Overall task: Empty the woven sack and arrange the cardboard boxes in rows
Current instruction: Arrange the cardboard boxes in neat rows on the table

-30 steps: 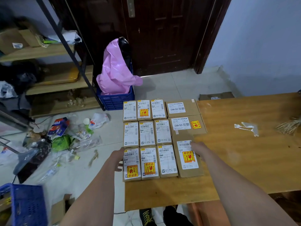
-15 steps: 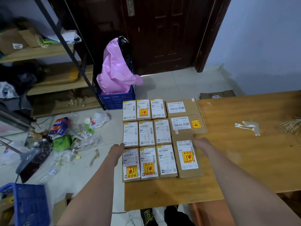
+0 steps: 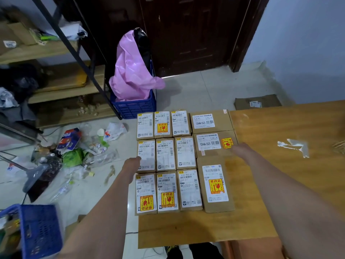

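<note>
Several small cardboard boxes (image 3: pixel 165 155) with white labels lie in three tidy rows on the left end of the wooden table (image 3: pixel 280 193). Three larger boxes close the rows on the right: a far one (image 3: pixel 209 121), a middle one (image 3: pixel 211 144) and a near one (image 3: pixel 215 186). My left hand (image 3: pixel 131 165) presses against the left side of the middle row, at the table's edge. My right hand (image 3: pixel 240 150) rests against the right side of the middle larger box. Neither hand holds anything. No woven sack is in view.
A blue crate (image 3: pixel 134 107) holding a pink plastic bag (image 3: pixel 130 71) stands on the floor beyond the table. Litter (image 3: pixel 74 152) covers the floor at left, beside a shelf rack (image 3: pixel 56 53). A blue basket (image 3: pixel 41 230) sits at lower left. A tape scrap (image 3: pixel 293 146) lies on the table.
Both hands have slid away from me, from the sides of the front row to the sides of the middle row. The boxes stay in their rows.
</note>
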Tool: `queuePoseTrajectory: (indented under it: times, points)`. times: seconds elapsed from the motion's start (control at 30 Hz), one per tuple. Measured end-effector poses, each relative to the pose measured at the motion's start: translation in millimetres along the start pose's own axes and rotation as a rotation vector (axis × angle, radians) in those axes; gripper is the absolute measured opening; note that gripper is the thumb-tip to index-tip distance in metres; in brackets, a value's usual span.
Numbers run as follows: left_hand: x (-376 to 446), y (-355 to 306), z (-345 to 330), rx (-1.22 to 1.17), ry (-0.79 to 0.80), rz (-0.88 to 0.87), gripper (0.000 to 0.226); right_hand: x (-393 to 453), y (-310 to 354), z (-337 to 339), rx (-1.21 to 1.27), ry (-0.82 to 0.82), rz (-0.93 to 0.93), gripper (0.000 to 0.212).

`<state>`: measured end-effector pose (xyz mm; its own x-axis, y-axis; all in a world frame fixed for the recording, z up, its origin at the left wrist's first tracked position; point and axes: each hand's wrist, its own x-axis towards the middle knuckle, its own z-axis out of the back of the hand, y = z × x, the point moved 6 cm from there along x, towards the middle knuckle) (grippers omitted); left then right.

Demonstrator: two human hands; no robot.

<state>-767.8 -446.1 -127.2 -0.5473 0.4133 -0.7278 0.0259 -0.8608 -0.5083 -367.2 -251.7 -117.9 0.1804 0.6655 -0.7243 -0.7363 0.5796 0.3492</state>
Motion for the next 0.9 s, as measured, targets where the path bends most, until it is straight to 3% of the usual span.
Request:
queuePoseTrajectory:
  times: [0.07, 0.17, 0.33, 0.47, 0.57, 0.63, 0.73, 0.9]
  points:
    - [1.9, 1.7, -0.5, 0.021, -0.009, 0.028, 0.033, -9.6, 7.9, 0.0, -0.059, 0.035, 0.000, 0.032]
    - [5.1, 5.9, 1.4, 0.005, -0.042, 0.066, 0.025, -15.0, 13.7, 3.0, -0.096, 0.034, 0.012, 0.023]
    - [1.7, -7.6, 1.1, 0.053, -0.002, 0.053, 0.018, -26.1, 22.4, 10.2, -0.110, 0.033, 0.047, 0.031]
    - [3.8, -11.5, 3.0, 0.103, -0.018, 0.052, 0.030, -34.8, 28.9, 6.6, -0.176, 0.045, 0.053, 0.034]
    - [-13.0, -1.9, 0.6, 0.173, 0.030, 0.151, 0.052, -65.5, 26.0, 0.4, -0.422, 0.180, -0.013, 0.048]
    - [-18.5, 7.9, -0.1, 0.156, 0.062, 0.223, 0.057, -74.3, 17.4, -8.4, -0.408, 0.303, -0.087, 0.045]
    - [-22.2, 13.2, -1.0, 0.059, 0.087, 0.219, 0.046, -84.4, 10.9, -24.8, -0.287, 0.394, -0.119, 0.027]
    - [-26.1, 16.7, 1.8, 0.033, 0.122, 0.180, 0.038, -105.5, 16.1, -33.8, -0.325, 0.354, -0.026, 0.041]
